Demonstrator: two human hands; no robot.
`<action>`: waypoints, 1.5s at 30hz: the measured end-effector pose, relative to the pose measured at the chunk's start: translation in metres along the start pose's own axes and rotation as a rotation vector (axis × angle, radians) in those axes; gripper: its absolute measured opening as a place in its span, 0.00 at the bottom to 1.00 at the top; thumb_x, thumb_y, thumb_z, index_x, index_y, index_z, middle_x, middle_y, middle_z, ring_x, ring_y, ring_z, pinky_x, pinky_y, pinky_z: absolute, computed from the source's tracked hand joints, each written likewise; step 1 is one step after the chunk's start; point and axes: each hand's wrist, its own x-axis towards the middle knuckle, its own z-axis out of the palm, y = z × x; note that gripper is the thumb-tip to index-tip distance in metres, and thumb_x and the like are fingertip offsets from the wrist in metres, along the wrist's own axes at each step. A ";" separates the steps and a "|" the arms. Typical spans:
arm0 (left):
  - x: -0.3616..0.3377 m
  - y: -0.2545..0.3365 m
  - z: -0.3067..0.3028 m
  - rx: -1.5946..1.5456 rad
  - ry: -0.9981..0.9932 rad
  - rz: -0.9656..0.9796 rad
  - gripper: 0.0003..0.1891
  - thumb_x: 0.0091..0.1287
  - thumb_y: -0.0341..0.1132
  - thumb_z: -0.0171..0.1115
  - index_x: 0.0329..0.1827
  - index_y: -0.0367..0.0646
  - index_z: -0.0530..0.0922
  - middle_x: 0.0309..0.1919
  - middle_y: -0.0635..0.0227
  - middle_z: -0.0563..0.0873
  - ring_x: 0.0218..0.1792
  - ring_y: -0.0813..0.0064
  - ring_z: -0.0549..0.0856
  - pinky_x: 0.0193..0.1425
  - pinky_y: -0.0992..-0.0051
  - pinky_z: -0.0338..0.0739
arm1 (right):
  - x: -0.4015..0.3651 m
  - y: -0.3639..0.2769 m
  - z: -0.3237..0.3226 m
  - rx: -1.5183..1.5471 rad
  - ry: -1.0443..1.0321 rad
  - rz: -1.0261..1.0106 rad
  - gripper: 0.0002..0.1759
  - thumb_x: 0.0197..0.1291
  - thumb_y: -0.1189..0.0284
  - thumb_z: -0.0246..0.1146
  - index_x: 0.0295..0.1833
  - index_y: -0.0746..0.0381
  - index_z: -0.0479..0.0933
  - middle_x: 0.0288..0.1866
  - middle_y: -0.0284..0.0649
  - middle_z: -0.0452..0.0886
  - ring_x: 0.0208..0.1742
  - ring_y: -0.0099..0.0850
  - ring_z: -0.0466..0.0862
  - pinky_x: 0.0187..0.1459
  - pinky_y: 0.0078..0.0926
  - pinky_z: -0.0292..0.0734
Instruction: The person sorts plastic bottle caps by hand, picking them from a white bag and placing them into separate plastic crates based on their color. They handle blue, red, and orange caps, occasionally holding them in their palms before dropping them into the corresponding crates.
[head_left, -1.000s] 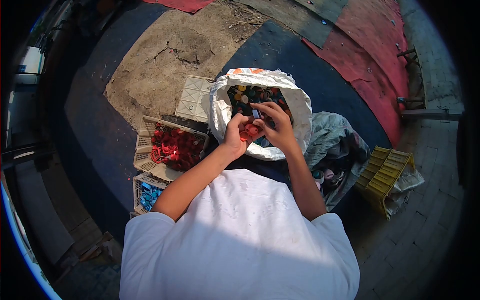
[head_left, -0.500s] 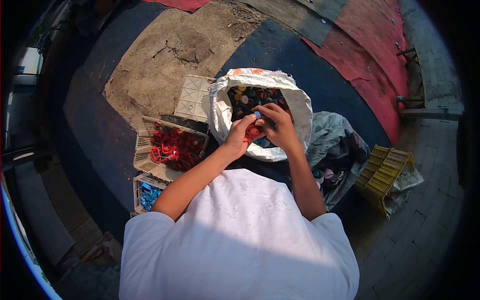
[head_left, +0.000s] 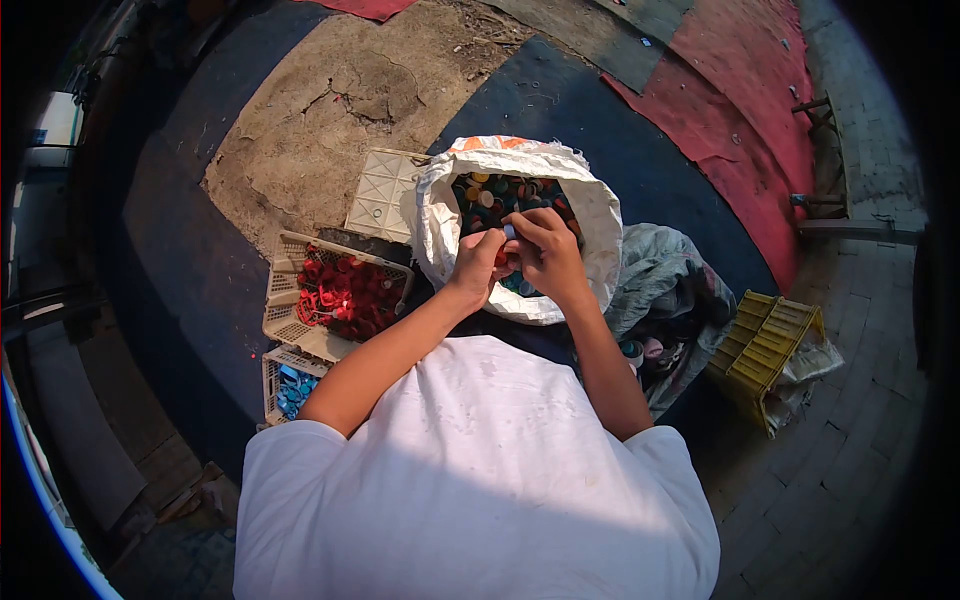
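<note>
Over the mouth of a white woven sack (head_left: 437, 225), my two hands are close together. A small pale blue cap (head_left: 510, 231) is pinched in the fingers of my right hand (head_left: 550, 258), right at the thumb of my left hand (head_left: 474, 268). Red caps (head_left: 501, 257) show in the curled fingers of my left hand, now mostly hidden. Inside the sack lie many loose bottle caps (head_left: 487, 198) in green, orange, yellow and other colours.
To the left, one crate (head_left: 285, 312) holds red caps (head_left: 350, 295) and another (head_left: 271, 388) holds blue pieces (head_left: 296, 388). An upturned cream crate (head_left: 385, 190) stands behind them. On the right are a crumpled grey-green sack (head_left: 650, 262) and a yellow crate (head_left: 765, 350).
My hands have drawn closer together around the pale blue cap. The red caps, plainly visible before, are now largely covered by my fingers.
</note>
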 end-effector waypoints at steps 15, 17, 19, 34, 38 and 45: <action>0.001 0.003 0.011 0.038 0.039 0.010 0.17 0.75 0.49 0.63 0.39 0.42 0.84 0.27 0.74 0.83 0.22 0.87 0.77 0.25 0.87 0.67 | -0.009 0.011 0.013 0.174 0.157 0.178 0.17 0.63 0.79 0.66 0.58 0.64 0.84 0.45 0.43 0.86 0.42 0.34 0.87 0.45 0.26 0.81; 0.001 0.003 0.011 0.053 -0.009 0.001 0.19 0.75 0.52 0.65 0.40 0.43 0.84 0.27 0.75 0.83 0.22 0.88 0.77 0.25 0.88 0.67 | -0.009 0.013 0.011 0.209 0.149 0.199 0.17 0.64 0.80 0.65 0.58 0.65 0.84 0.46 0.43 0.86 0.43 0.31 0.86 0.45 0.25 0.81; -0.001 0.004 0.012 0.052 -0.023 -0.013 0.20 0.74 0.53 0.66 0.40 0.43 0.84 0.27 0.76 0.82 0.22 0.88 0.77 0.25 0.88 0.66 | -0.012 0.018 0.013 0.263 0.134 0.216 0.16 0.67 0.80 0.64 0.59 0.67 0.84 0.48 0.42 0.85 0.45 0.28 0.85 0.47 0.23 0.81; 0.002 0.001 0.009 0.264 0.187 0.034 0.18 0.73 0.48 0.69 0.49 0.40 0.88 0.30 0.73 0.87 0.25 0.90 0.78 0.29 0.87 0.70 | -0.027 0.029 -0.001 0.599 0.191 0.320 0.17 0.73 0.68 0.65 0.61 0.65 0.83 0.48 0.35 0.83 0.46 0.22 0.82 0.49 0.21 0.78; -0.001 0.001 0.012 0.342 0.195 0.069 0.21 0.72 0.49 0.70 0.53 0.37 0.87 0.29 0.71 0.86 0.24 0.89 0.78 0.28 0.87 0.70 | -0.034 0.030 -0.009 0.817 0.218 0.488 0.22 0.76 0.58 0.62 0.63 0.64 0.82 0.49 0.35 0.86 0.44 0.22 0.82 0.49 0.20 0.78; -0.008 -0.002 0.022 0.349 -0.012 0.052 0.21 0.72 0.53 0.69 0.49 0.42 0.85 0.28 0.74 0.83 0.25 0.88 0.78 0.30 0.86 0.70 | -0.039 0.027 -0.011 0.752 0.176 0.436 0.21 0.70 0.67 0.69 0.64 0.64 0.82 0.52 0.35 0.83 0.49 0.23 0.83 0.52 0.21 0.79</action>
